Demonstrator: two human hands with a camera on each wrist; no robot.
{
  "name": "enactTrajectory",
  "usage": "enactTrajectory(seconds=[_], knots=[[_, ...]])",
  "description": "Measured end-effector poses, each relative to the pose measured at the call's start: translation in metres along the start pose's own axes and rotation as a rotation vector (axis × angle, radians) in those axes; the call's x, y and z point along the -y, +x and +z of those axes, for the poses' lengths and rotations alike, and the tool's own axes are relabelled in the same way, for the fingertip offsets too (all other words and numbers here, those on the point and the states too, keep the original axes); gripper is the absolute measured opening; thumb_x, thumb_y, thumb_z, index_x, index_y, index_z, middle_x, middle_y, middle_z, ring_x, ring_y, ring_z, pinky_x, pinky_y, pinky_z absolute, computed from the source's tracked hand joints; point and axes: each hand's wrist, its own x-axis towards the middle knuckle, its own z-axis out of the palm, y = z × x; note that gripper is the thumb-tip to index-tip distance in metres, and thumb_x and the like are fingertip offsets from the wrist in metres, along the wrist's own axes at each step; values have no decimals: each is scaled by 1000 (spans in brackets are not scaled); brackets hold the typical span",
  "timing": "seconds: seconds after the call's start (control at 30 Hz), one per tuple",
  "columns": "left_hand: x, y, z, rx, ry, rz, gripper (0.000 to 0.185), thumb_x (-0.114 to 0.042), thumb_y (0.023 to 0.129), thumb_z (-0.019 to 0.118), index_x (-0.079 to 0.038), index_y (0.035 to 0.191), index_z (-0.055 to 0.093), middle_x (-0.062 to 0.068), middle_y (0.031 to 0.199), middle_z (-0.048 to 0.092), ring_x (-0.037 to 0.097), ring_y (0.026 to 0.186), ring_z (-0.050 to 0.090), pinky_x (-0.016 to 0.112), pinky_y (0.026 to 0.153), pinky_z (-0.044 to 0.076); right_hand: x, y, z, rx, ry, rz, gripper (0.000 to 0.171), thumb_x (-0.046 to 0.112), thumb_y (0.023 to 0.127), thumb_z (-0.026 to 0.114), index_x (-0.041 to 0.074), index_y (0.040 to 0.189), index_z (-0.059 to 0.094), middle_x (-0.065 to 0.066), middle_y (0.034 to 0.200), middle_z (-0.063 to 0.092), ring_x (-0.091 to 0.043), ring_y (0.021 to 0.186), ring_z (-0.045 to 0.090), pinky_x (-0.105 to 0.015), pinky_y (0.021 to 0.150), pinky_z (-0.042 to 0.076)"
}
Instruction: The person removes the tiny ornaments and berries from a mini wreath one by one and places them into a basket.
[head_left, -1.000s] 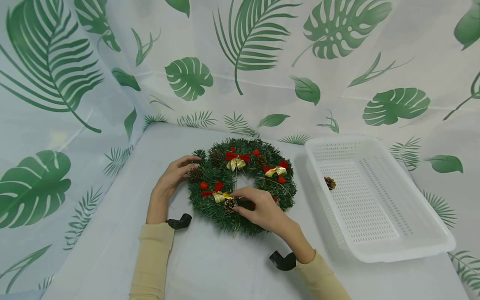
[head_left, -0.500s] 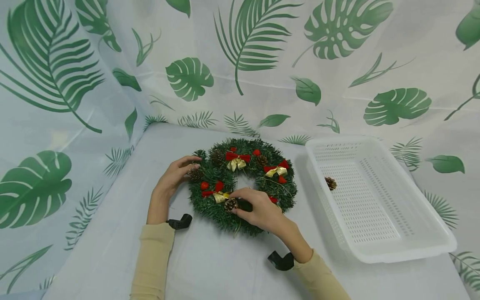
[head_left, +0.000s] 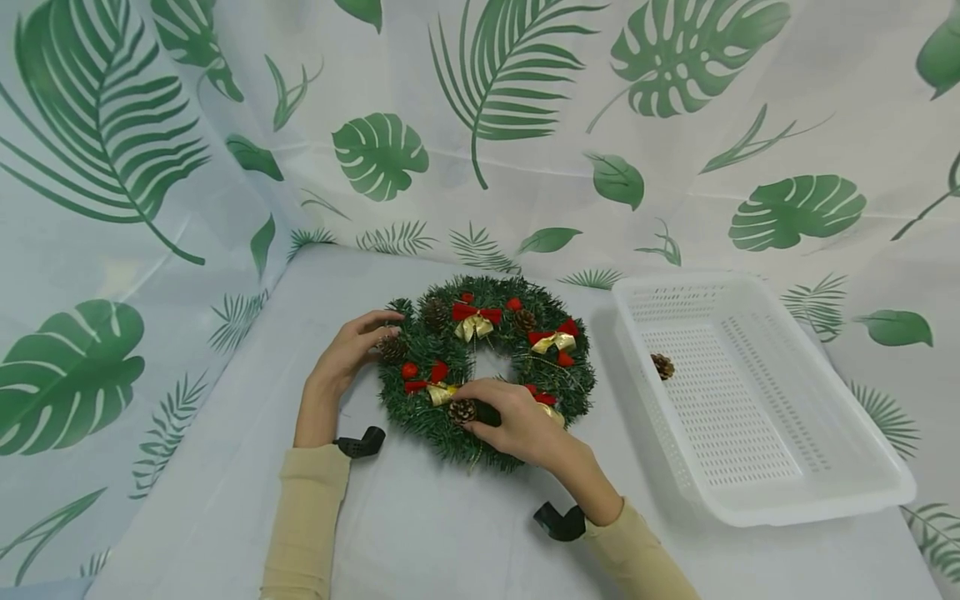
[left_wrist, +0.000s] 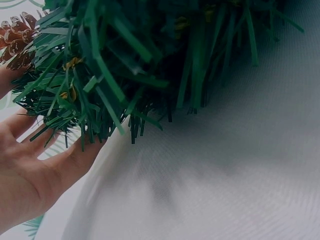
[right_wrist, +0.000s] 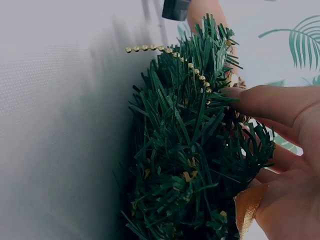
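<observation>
A green wreath [head_left: 486,367] with red and gold bows, red berries and pine cones lies flat on the table. My right hand [head_left: 476,408] reaches over its near side and pinches a brown pine cone [head_left: 460,411] between thumb and forefinger. In the right wrist view the fingers [right_wrist: 270,102] press into the wreath needles [right_wrist: 185,165] beside a gold bead string [right_wrist: 170,52]. My left hand [head_left: 375,333] rests with relaxed fingers against the wreath's left rim, by another pine cone [head_left: 392,348]. The left wrist view shows that hand's fingers [left_wrist: 30,170] lying under the needles [left_wrist: 125,60].
A white perforated plastic basket [head_left: 810,492] stands to the right of the wreath and holds one pine cone [head_left: 661,366]. A leaf-print cloth covers the table [head_left: 420,533] and hangs as a backdrop behind and on the left.
My right hand has drawn slightly left and closer round the pine cone, uncovering a gold bow behind it. The left hand and the wreath have stayed put.
</observation>
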Motion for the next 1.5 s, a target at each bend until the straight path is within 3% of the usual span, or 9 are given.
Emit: enactTrajectory(seconds=[0.9, 1.17, 1.5], knots=[[2, 3, 0, -7, -1, -8, 41, -28, 104, 64, -12, 141, 61, 6, 159, 44, 31, 125, 50, 57, 110, 39, -4, 1, 3, -165, 44, -51, 38, 5, 88, 81, 3, 125, 70, -10, 122, 73, -25, 111, 71, -40, 89, 60], [1, 2, 0, -10, -3, -9, 39, -28, 104, 64, -13, 140, 62, 4, 159, 43, 29, 124, 50, 58, 110, 39, -3, -1, 1, -227, 11, -61, 42, 4, 86, 83, 3, 126, 69, -12, 122, 73, -26, 110, 71, -40, 87, 60], [1, 2, 0, 0, 3, -9, 42, -28, 104, 64, -12, 143, 60, 6, 160, 42, 31, 124, 51, 58, 111, 39, -3, -3, -3, -243, 95, -28, 41, 0, 87, 80, 1, 126, 69, -14, 123, 72, -27, 100, 75, -36, 80, 62]])
